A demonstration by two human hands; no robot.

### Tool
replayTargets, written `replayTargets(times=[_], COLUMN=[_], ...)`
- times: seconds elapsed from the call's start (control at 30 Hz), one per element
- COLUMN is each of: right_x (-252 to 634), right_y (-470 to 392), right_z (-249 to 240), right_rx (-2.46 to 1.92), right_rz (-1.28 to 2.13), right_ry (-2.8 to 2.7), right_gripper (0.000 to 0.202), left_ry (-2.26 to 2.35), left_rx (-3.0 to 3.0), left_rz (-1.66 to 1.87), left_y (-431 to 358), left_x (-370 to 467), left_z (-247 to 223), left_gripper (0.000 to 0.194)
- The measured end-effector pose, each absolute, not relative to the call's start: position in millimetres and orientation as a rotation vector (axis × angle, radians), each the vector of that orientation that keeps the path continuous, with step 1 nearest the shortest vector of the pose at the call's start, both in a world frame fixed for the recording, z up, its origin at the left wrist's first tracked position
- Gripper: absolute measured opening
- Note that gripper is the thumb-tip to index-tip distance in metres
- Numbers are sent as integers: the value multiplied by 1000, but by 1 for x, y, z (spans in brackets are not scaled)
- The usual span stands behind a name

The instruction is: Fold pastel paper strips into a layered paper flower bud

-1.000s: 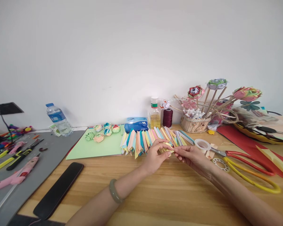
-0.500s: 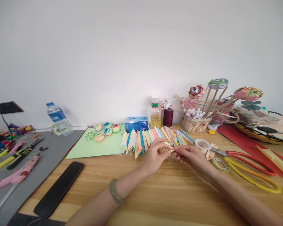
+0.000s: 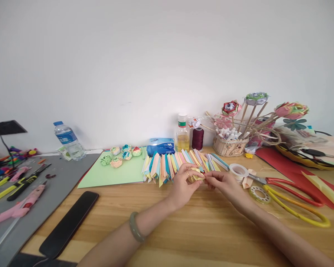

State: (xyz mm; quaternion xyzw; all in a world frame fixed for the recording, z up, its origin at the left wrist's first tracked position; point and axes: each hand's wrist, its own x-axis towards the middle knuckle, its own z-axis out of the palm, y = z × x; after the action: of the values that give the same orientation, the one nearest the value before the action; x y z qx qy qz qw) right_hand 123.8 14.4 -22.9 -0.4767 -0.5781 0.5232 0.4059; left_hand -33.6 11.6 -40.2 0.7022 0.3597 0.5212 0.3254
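Now, head view, our only one. We take the strips (image 3: 167, 167), a row of folded paper across the wooden table (image 3: 156, 230), as landmark. The yellow paper (image 3: 194, 178) sits in our hands, just in front of the strips' right part.

Left hand (image 3: 182, 187): fingers curled over the paper, thumb closed from below; grasping it. Right hand (image 3: 226, 185): thumb and forefinger drawn together at the paper's right edge, pinching it as we read it; the other fingers are tucked and partly hidden.

Change over the last second: small. Our right fingers have bent further inward, and more of the yellow shows under the left forefinger. We take this for fine shaping or adjusting of the paper, with the piece still in work. Exact fold too small to tell. The strips look unchanged.

Around the strips: blue pack (image 3: 160, 147) directly behind, oil bottle (image 3: 183, 135) and dark spool (image 3: 197, 139) behind and rightward. Basket (image 3: 229, 147) further right behind. Tape (image 3: 238, 171) just beside their right end; scissors (image 3: 300, 200) beyond it. Left of the strips, six paper rosettes (image 3: 116, 162) on a green sheet (image 3: 111, 176); nearer us and well left, a black pad (image 3: 69, 224).
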Motion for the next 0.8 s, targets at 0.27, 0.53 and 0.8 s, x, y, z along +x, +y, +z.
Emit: replayTargets(times=[0.27, 0.53, 0.8], right_x=[127, 127, 130], right_y=[20, 23, 23], right_z=[-28, -34, -29], right_rx=[-1106, -1107, -1145], right_rz=[1574, 1592, 1518], right_ry=[-1282, -1283, -1405], right_gripper=[28, 30, 29], left_ry=[1015, 1021, 990], left_rx=[1853, 1867, 1863], left_rz=[1426, 1408, 1366], left_y=[12, 11, 10], left_x=[-35, -35, -35], left_z=[-39, -39, -37], left_gripper=[11, 12, 12])
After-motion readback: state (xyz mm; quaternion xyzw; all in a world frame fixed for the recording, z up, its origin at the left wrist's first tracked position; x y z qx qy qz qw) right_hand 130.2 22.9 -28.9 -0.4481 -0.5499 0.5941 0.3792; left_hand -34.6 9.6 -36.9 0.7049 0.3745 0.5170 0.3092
